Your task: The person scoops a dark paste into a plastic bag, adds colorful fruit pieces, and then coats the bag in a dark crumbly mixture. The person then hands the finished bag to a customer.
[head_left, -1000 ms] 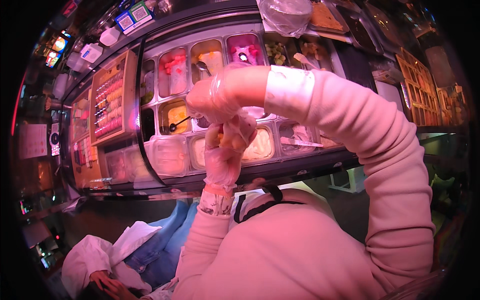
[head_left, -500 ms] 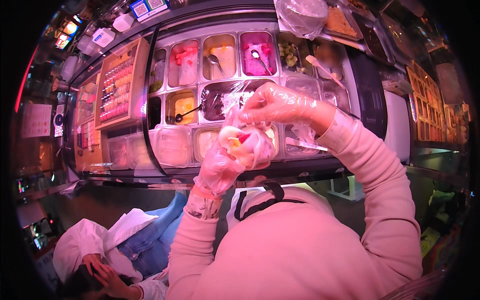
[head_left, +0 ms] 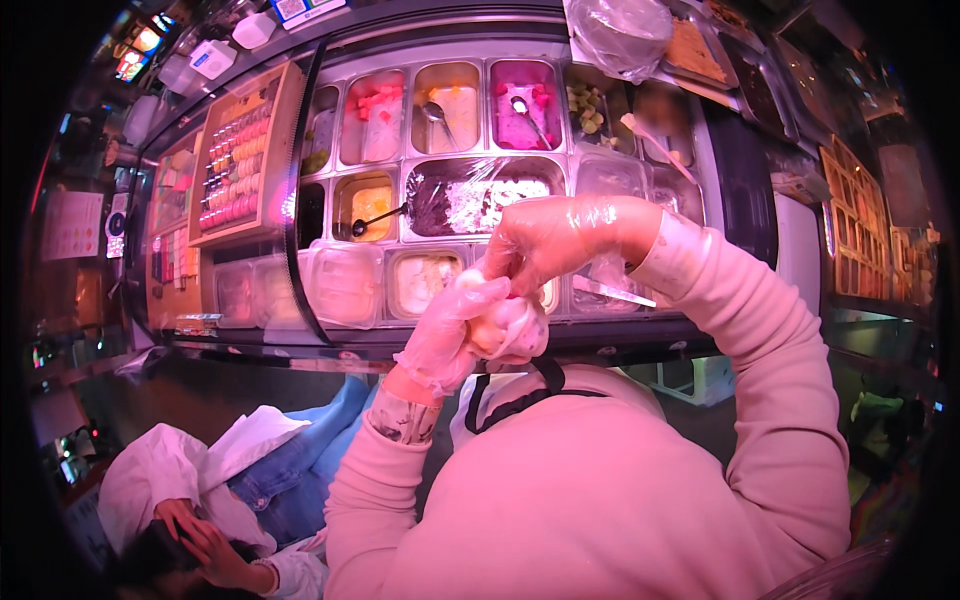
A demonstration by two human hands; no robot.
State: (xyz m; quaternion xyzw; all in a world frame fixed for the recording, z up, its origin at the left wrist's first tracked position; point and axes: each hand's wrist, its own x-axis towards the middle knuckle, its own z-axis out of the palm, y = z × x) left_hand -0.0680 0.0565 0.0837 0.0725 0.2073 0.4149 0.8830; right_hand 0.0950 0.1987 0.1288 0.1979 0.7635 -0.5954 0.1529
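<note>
Pale bundle (head_left: pixel 512 330) against left fingers (head_left: pixel 485 294)

Pale, lumpy, folded bundle (head_left: pixel 510 331)

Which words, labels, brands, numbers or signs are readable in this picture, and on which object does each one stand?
None reads clearly.
Sign with a square code, top edge: print too small.
White box, upper left: marking too small.
Pale sheet, far left: too blurred.
</note>
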